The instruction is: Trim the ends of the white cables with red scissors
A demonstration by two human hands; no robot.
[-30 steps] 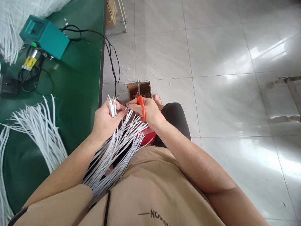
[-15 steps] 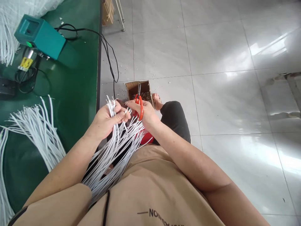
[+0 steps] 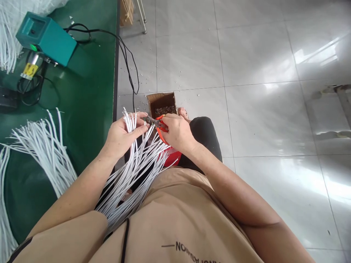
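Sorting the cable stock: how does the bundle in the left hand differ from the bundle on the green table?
The held bundle is gripped upright near its tips by the left hand; the table bundle lies untouched. The held one hangs over the lap; the table one fans flat. Both are thin white cables.

You work in bright, even daylight. Strong glare streaks across the glossy floor tiles [image 3: 274,73] on the right, washing out their joints there. The green table [image 3: 82,109] takes only a soft sheen and weak shadows. The wide lens bends straight lines near the edges. Focus is sharp, with no motion blur.
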